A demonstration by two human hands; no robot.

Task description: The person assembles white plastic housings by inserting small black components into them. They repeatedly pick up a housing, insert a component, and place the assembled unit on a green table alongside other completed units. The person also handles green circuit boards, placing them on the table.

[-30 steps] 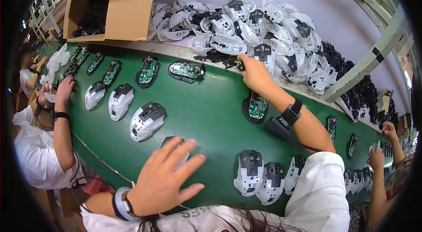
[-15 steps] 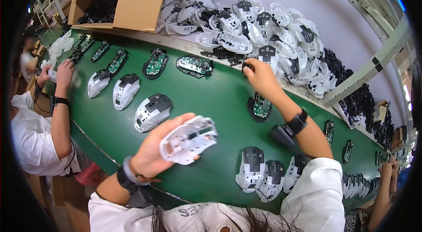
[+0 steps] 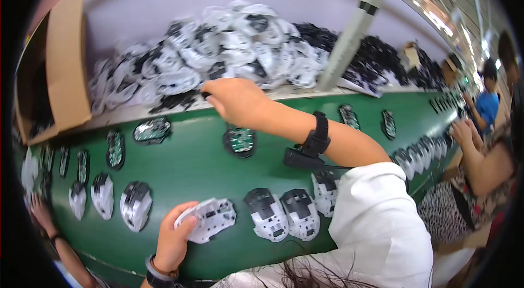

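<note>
My left hand grips the edge of a white mouse top shell, its hollow inner side facing up, low over the green table. Far out in front, my right hand is closed in a pinch on a small black plastic part, just over the ledge's edge beside some loose black parts. Below that hand lies a black mouse base with a green circuit board, partly covered by the hand. Grey-and-white mouse shells rest near my right elbow, and another shell is left of my left hand.
A large heap of white shells covers the ledge, with black parts beyond the slanted post. A cardboard box stands far left. More boards line the green table. Co-workers' hands are at right and left.
The view has swung to the right. My right hand is still pinching the small black part near the ledge, and my left still has the shell, now turned slightly.
</note>
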